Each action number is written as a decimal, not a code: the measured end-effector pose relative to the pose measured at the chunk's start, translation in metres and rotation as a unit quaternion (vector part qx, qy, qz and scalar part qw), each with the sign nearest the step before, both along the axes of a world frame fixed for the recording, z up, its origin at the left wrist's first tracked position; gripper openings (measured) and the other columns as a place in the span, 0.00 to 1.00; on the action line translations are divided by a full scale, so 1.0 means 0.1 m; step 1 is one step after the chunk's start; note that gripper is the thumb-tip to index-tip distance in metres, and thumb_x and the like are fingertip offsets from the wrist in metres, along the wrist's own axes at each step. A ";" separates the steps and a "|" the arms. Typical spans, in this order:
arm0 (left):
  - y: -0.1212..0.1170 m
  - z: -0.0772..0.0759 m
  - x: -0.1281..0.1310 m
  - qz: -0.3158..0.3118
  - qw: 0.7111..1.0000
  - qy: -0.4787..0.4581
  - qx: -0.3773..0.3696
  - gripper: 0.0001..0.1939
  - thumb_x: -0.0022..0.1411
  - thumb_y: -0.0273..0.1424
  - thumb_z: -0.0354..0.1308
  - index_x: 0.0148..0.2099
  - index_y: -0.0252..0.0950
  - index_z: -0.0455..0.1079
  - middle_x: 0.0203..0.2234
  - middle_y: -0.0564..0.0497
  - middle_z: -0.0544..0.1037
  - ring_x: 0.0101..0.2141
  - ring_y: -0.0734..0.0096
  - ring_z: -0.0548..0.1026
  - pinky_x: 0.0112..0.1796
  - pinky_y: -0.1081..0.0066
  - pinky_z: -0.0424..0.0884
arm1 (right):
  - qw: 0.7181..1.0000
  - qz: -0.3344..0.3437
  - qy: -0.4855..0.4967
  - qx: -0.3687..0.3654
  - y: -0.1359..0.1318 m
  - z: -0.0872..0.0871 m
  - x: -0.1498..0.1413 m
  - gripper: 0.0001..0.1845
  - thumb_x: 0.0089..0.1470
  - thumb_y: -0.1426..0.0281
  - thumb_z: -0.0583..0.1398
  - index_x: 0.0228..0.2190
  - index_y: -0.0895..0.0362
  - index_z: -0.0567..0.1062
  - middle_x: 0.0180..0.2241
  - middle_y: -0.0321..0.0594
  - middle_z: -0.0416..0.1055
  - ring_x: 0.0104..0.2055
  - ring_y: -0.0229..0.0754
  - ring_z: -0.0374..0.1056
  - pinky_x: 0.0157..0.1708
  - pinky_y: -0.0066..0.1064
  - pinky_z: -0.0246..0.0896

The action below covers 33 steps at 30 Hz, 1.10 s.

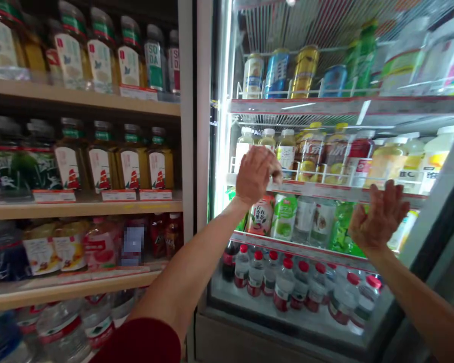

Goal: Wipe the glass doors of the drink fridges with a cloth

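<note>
My left hand [258, 172] reaches out in front of the middle shelf of a lit drinks cooler. Its fingers bend loosely forward, slightly blurred, and nothing shows in them. Behind it are white-capped tea bottles [286, 151], partly covered by the hand. Farther right, my right hand [380, 217] is raised with its fingers apart and holds nothing. Close behind that one are green bottles [342, 227] and a pale yellow drink bottle [389, 157]. An orange-red drink pack [261, 216] and a green one [284, 217] sit below my left hand.
Cans [276, 73] and large bottles fill the cooler's top shelf; red-capped water bottles [285, 283] stand at its bottom. To the left, a wooden shelf rack [98, 207] carries rows of bottled drinks. A grey upright frame [199, 126] separates rack and cooler. A dark door edge [435, 252] runs along the right.
</note>
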<state>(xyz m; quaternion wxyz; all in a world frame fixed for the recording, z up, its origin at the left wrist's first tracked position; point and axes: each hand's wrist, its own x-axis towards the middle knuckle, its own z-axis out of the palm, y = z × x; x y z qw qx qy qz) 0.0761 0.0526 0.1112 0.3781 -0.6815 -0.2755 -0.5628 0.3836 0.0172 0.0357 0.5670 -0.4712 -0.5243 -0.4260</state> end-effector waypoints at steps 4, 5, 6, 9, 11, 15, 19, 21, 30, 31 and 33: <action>-0.08 0.00 0.22 -0.063 0.959 0.272 -0.041 0.21 0.65 0.31 0.42 0.59 0.39 0.59 0.59 0.51 0.62 0.63 0.64 0.49 0.61 0.56 0.51 | 0.999 -0.026 -0.030 0.024 0.00 0.00 -0.01 0.30 0.55 0.64 0.49 0.59 0.56 0.57 0.62 0.52 0.50 0.65 0.52 0.42 0.60 0.52 0.36; -0.06 0.07 0.14 -0.073 0.958 0.271 -0.057 0.21 0.65 0.32 0.42 0.59 0.40 0.59 0.59 0.52 0.62 0.63 0.64 0.50 0.61 0.55 0.51 | 0.999 -0.032 -0.035 0.026 -0.01 0.00 -0.01 0.30 0.55 0.64 0.48 0.59 0.56 0.57 0.62 0.52 0.50 0.66 0.52 0.42 0.61 0.52 0.36; -0.03 0.16 0.03 -0.081 0.967 0.232 -0.070 0.20 0.65 0.34 0.42 0.58 0.40 0.59 0.59 0.54 0.61 0.63 0.63 0.50 0.61 0.53 0.49 | 0.998 -0.037 -0.036 0.023 -0.02 0.00 -0.01 0.29 0.56 0.64 0.47 0.59 0.56 0.56 0.63 0.51 0.49 0.66 0.51 0.41 0.61 0.51 0.36; 0.07 0.38 -0.22 -0.115 0.993 -0.029 -0.025 0.19 0.66 0.38 0.40 0.58 0.47 0.56 0.60 0.64 0.59 0.64 0.62 0.42 0.63 0.48 0.35 | 0.999 -0.043 -0.032 0.010 -0.06 0.01 -0.04 0.30 0.56 0.66 0.49 0.60 0.55 0.54 0.63 0.49 0.48 0.66 0.50 0.40 0.61 0.52 0.38; 0.08 0.38 -0.14 -0.116 0.991 -0.058 -0.011 0.22 0.66 0.36 0.40 0.61 0.41 0.52 0.62 0.59 0.55 0.64 0.60 0.38 0.62 0.46 0.33 | 0.999 -0.039 -0.033 0.012 -0.07 0.01 -0.05 0.30 0.55 0.67 0.50 0.60 0.55 0.54 0.63 0.49 0.49 0.66 0.50 0.41 0.60 0.52 0.39; -0.05 0.20 0.22 -0.083 0.954 0.287 -0.039 0.21 0.64 0.29 0.43 0.58 0.39 0.59 0.58 0.52 0.64 0.62 0.68 0.52 0.61 0.58 0.52 | 0.999 -0.031 -0.036 0.009 -0.06 -0.01 0.01 0.30 0.55 0.68 0.50 0.60 0.53 0.54 0.63 0.47 0.49 0.66 0.49 0.41 0.60 0.52 0.40; -0.10 0.23 0.17 -0.058 0.977 0.205 -0.002 0.23 0.62 0.25 0.43 0.60 0.40 0.58 0.58 0.48 0.63 0.63 0.66 0.50 0.60 0.57 0.53 | 1.000 0.003 -0.011 0.011 -0.15 0.04 -0.06 0.30 0.55 0.69 0.50 0.59 0.50 0.54 0.63 0.44 0.49 0.65 0.52 0.42 0.60 0.56 0.40; -0.12 0.25 0.19 -0.085 0.989 0.117 -0.005 0.24 0.61 0.25 0.42 0.60 0.39 0.57 0.58 0.46 0.63 0.63 0.64 0.49 0.60 0.54 0.54 | 0.997 0.070 0.004 0.012 -0.28 0.14 -0.27 0.30 0.56 0.70 0.48 0.60 0.48 0.52 0.63 0.41 0.48 0.65 0.51 0.43 0.60 0.56 0.41; -0.61 0.11 0.87 -0.500 0.795 -0.108 -0.327 0.24 0.67 0.34 0.33 0.62 0.42 0.53 0.55 0.50 0.68 0.55 0.72 0.66 0.55 0.65 0.63 | 0.886 0.442 0.087 -0.110 -0.47 0.53 -1.63 0.30 0.61 0.63 0.42 0.62 0.48 0.41 0.63 0.37 0.50 0.62 0.42 0.52 0.59 0.46 0.54; -0.67 0.12 0.85 -0.524 0.764 -0.118 -0.356 0.26 0.67 0.37 0.28 0.62 0.40 0.55 0.54 0.50 0.69 0.55 0.72 0.66 0.55 0.65 0.63 | 0.888 0.438 0.092 -0.103 -0.45 0.52 -1.67 0.31 0.60 0.62 0.44 0.62 0.49 0.42 0.62 0.38 0.50 0.62 0.43 0.51 0.60 0.47 0.53; -0.85 0.09 0.74 -0.539 0.734 -0.137 -0.390 0.28 0.67 0.41 0.27 0.61 0.39 0.57 0.55 0.50 0.68 0.56 0.70 0.64 0.56 0.63 0.62 | 0.903 0.413 0.086 -0.085 -0.43 0.51 -1.62 0.31 0.58 0.62 0.48 0.61 0.49 0.46 0.60 0.40 0.56 0.60 0.43 0.55 0.58 0.46 0.55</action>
